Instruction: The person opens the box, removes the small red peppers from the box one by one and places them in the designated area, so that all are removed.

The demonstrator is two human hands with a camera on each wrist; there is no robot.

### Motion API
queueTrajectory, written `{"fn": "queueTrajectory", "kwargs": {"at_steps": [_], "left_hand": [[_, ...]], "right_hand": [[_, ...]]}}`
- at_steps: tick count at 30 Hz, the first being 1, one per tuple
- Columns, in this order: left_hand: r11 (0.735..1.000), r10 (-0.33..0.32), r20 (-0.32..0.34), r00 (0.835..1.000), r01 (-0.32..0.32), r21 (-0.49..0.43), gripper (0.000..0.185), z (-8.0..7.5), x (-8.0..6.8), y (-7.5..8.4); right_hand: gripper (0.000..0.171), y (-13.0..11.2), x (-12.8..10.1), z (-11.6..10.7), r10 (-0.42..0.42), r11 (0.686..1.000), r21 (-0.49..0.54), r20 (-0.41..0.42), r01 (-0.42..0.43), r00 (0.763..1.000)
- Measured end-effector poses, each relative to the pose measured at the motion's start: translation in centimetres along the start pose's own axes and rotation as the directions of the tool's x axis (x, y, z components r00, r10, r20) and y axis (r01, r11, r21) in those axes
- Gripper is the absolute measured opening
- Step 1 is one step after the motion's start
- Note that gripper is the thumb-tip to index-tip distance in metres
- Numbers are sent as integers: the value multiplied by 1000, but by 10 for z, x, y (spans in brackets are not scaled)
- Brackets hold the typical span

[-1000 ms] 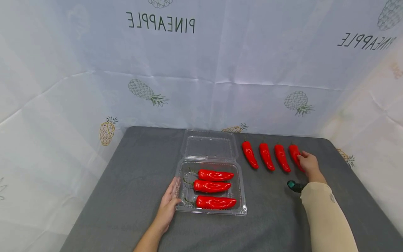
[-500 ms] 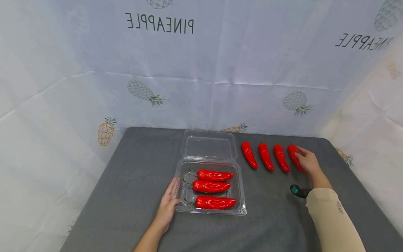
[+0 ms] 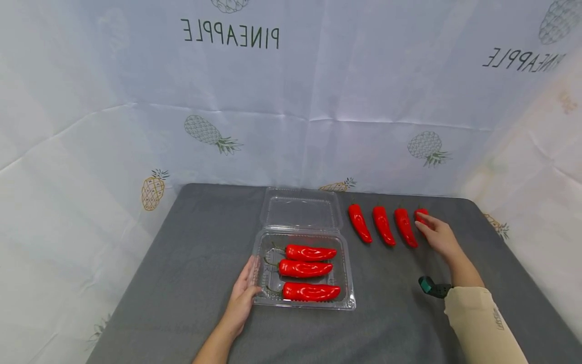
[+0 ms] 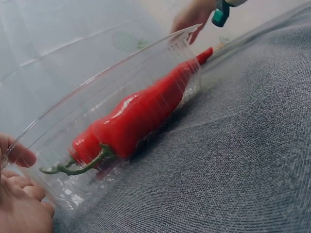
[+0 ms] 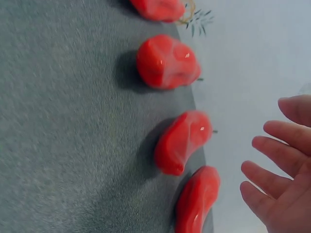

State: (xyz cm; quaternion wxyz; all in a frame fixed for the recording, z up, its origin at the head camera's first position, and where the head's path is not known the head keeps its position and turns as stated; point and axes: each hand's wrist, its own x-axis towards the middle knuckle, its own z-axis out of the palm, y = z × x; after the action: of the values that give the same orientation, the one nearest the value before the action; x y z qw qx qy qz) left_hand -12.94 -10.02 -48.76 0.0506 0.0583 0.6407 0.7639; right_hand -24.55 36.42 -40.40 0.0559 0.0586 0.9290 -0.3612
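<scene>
My left hand (image 3: 241,296) grips the left side of a clear plastic clamshell container (image 3: 350,283), its thumb at the rim in the left wrist view. Inside lie three red chili peppers (image 3: 311,291) with green stems, stacked in rows and pointing right. My right hand (image 3: 440,238) hovers over the rightmost loose chili pepper (image 3: 422,212) and hides its lower part in the head view. Seen from the right wrist, that hand's fingers (image 5: 272,182) are spread and relaxed, holding nothing, apart from the row of red peppers (image 5: 184,141).
The container's lid (image 3: 300,210) lies folded back behind its tray. More loose chili peppers (image 3: 384,226) stand in a row to the right of it on the grey table (image 3: 182,283). A white pineapple-print cloth (image 3: 291,91) hangs behind. A dark band (image 3: 434,287) is on my right wrist.
My right hand was at the rightmost pepper's side, its fingers on it; now it has shifted a little left and off it, fingers loosened. The left hand and container stay put.
</scene>
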Motion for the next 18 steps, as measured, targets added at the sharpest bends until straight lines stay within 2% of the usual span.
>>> {"fn": "queueTrajectory", "kwargs": {"at_steps": [7,18], "left_hand": [[1000,0,-8,1000,0,4,77,0,1,0],[1000,-3,0,1000,3,7,77,0,0,1]], "right_hand": [[64,-12,-17,8,-67,998,9,39,67,997],[60,-29,-45,38,-174,984,39,47,172,984]]}}
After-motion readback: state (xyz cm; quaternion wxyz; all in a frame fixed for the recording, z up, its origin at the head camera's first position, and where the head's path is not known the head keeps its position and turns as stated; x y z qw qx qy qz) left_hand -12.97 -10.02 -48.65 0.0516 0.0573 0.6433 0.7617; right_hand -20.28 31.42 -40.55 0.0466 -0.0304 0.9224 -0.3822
